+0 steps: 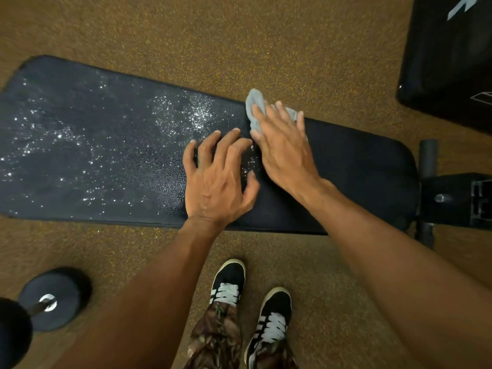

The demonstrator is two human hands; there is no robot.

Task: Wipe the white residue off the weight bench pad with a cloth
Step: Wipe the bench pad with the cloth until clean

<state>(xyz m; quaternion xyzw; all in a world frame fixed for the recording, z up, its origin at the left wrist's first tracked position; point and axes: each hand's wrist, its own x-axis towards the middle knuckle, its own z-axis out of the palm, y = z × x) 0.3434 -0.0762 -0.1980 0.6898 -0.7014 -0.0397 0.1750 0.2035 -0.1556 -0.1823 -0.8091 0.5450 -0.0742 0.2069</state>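
A black weight bench pad (354, 166) lies across the view on a brown speckled floor. White residue (186, 115) speckles its left and middle parts; the right part looks dark and free of specks. A small grey cloth (255, 102) sits at the pad's far edge under my right hand (282, 145), whose straight fingers press it flat on the pad. My left hand (215, 177) rests on the pad just left of it, fingers spread and slightly bent, holding nothing.
A black dumbbell (50, 299) lies on the floor at the lower left. The bench's black metal frame (452, 198) juts out at the right. Another black pad (450, 62) fills the top right corner. My two shoes (250, 302) stand below the bench.
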